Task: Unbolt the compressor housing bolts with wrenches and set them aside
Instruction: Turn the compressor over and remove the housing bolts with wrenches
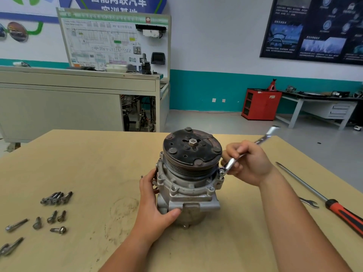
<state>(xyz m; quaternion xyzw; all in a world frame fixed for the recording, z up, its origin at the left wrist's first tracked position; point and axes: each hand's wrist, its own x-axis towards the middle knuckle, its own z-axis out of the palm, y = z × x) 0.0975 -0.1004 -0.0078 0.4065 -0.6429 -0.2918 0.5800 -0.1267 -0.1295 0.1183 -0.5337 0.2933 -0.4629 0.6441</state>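
My left hand clasps the compressor mid-table. My right hand curls round the wrench, whose head sits on a housing bolt at 3 o'clock. Removed bolts lie at 8 o'clock, and a screwdriver lies along the table edge at 4.

Ahead of me, a blue wall banner carries large white Chinese characters, cropped at the top, which read "智能网联汽车". A second line below is half hidden; I think it reads "实训基地". The white training board shows "HV" beside small illegible print. The dark poster on my right has text too small to read.
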